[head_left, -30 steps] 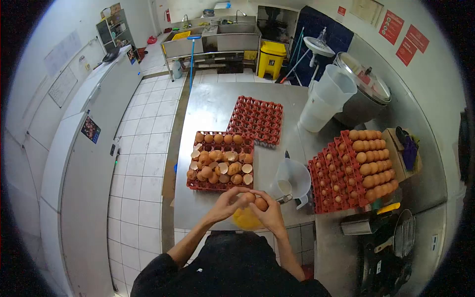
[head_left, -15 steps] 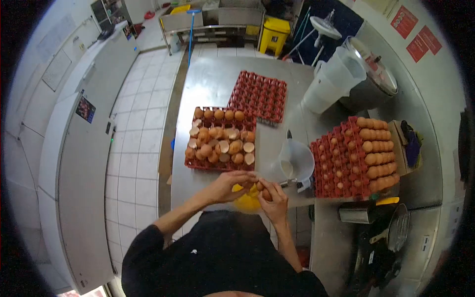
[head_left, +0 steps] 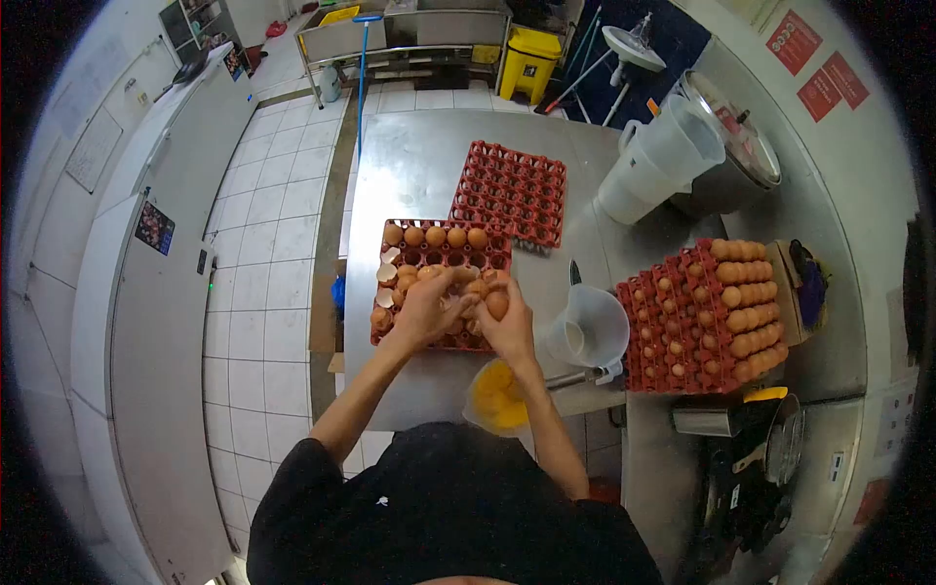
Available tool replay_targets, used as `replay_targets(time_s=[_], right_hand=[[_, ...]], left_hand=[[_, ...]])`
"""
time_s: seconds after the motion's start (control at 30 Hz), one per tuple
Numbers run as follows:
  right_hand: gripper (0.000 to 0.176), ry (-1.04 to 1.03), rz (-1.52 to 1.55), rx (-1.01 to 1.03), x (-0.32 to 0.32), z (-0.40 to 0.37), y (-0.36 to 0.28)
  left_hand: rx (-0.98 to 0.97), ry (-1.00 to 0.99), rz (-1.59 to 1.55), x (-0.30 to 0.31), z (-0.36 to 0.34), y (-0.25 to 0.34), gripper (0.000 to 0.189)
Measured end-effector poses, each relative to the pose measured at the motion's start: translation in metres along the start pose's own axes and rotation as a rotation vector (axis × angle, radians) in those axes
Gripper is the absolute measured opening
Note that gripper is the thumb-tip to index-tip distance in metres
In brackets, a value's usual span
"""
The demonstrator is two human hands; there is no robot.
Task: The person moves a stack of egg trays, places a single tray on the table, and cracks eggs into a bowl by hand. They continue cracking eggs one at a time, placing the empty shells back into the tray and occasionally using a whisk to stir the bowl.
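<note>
My left hand [head_left: 429,310] and my right hand [head_left: 509,327] are close together over the near part of a red egg tray [head_left: 390,234]. In my right hand's fingers is a rounded brown egg [head_left: 497,304]; whether it is whole is hard to tell. Between both hands shows a brown eggshell [head_left: 477,287], with my left fingers closed against it. Empty shells [head_left: 387,274] sit in the tray, and a row of brown eggs [head_left: 434,237] lines its far side. Below my right wrist, a bowl [head_left: 497,398] contains yellow egg.
Right of my hands stands a clear jug [head_left: 590,327], with a metal handle [head_left: 575,378] beside it. Stacked trays of eggs [head_left: 702,317] lean further right. Another red tray [head_left: 512,190] lies beyond. A large plastic pitcher [head_left: 653,161] stands at the back right.
Both hands have moved away from me, from above the bowl to above the egg tray. The bowl of yellow egg is now more exposed.
</note>
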State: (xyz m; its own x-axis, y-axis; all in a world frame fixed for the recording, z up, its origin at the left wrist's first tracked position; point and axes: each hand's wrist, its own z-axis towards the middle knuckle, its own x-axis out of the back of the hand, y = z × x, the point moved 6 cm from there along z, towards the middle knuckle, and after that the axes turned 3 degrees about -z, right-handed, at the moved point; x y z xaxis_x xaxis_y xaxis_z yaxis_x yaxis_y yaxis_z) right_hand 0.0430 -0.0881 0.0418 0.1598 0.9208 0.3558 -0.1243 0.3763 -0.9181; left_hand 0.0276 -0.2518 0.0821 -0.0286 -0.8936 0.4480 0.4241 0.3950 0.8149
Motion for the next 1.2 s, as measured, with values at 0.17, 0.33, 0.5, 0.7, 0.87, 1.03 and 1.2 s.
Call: replay_targets(time_s=[0.17, 0.33, 0.5, 0.7, 0.87, 1.03, 1.2], right_hand=[[0.04, -0.063, -0.409, 0.022, -0.017, 0.022, 0.036], [0.036, -0.171, -0.121, -0.182, 0.009, -0.03, -0.008], [0.025, -0.159, 0.113, -0.312, 0.033, -0.088, 0.006], [0.031, -0.009, 0.773, -0.629, 0.051, -0.12, 0.01], [0.038, -0.066, 1.001, -0.516, 0.052, -0.11, 0.009], [0.036, 0.033, 0.932, -0.409, 0.033, -0.107, 0.02], [0.034, 0.046, 0.822, -0.466, 0.032, -0.123, 0.032]], left_hand=[[-0.109, -0.186, 0.438, -0.01, 0.044, -0.072, 0.036], [-0.175, -0.309, 0.414, -0.056, 0.128, -0.128, 0.034], [-0.137, -0.543, 0.607, -0.115, 0.163, -0.163, 0.024], [-0.123, -0.257, 0.155, -0.045, 0.14, -0.088, 0.037], [0.002, 0.232, -0.388, -0.016, 0.004, 0.03, 0.049], [0.227, 0.176, -0.525, -0.083, -0.102, 0.046, 0.049], [0.243, 0.246, -0.422, -0.091, -0.121, 0.057, 0.047]])
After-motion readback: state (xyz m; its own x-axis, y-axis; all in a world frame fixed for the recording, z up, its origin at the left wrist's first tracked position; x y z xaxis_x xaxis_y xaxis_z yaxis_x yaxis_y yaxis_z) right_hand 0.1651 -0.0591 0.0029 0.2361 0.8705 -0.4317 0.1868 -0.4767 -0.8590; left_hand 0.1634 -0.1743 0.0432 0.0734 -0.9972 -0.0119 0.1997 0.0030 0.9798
